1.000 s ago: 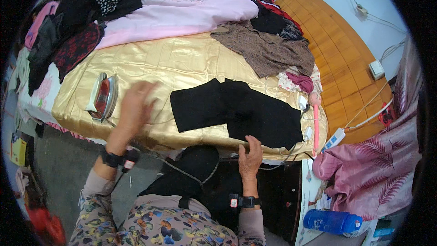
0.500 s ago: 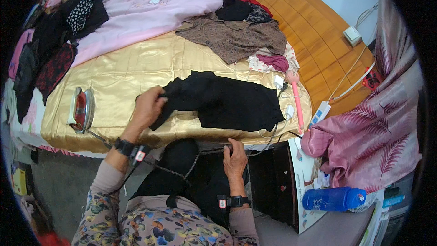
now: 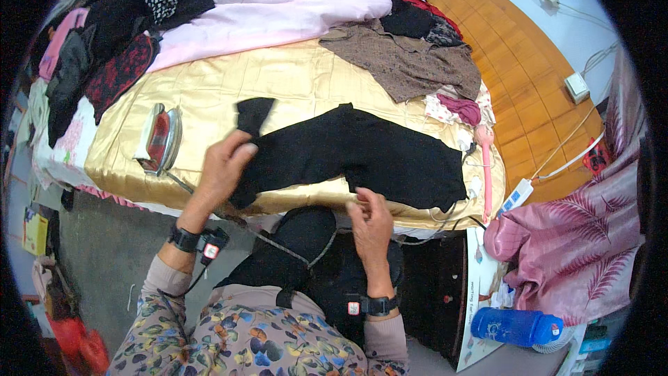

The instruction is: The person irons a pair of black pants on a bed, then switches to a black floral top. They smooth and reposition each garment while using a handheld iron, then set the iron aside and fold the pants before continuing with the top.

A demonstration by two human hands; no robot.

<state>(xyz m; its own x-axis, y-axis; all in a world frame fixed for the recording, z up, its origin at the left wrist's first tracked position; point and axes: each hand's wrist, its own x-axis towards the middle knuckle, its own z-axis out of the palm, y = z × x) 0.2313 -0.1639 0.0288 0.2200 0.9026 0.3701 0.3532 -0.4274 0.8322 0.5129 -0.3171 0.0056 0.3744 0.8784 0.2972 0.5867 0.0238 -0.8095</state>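
A black garment [image 3: 403, 150], its kind unclear, lies stretched across the gold satin cover [image 3: 202, 83]. My left hand [image 3: 226, 163] is closed on the garment's left part, and a loose flap of black cloth sticks up beyond the fingers. Close to the garment's near edge is my right hand [image 3: 371, 219], its fingers loosely bent and the thumb apart; whether the fingertips touch the cloth is hard to tell. To the left of my left hand, a clothes iron [image 3: 160, 138] stands on the cover, its cord running toward my lap.
Pink cloth [image 3: 271, 10], a brown patterned shirt [image 3: 410, 56] and dark clothes [image 3: 115, 35] lie along the far side. At the right are a pink stick-like tool [image 3: 486, 174], a power strip [image 3: 517, 197], a blue bottle [image 3: 515, 326] and a pink curtain [image 3: 557, 251].
The view has shifted, so the scene sits farther right. The garment's left part is spread wider, with a flap now raised by my left hand. My right hand has come up to the near edge.
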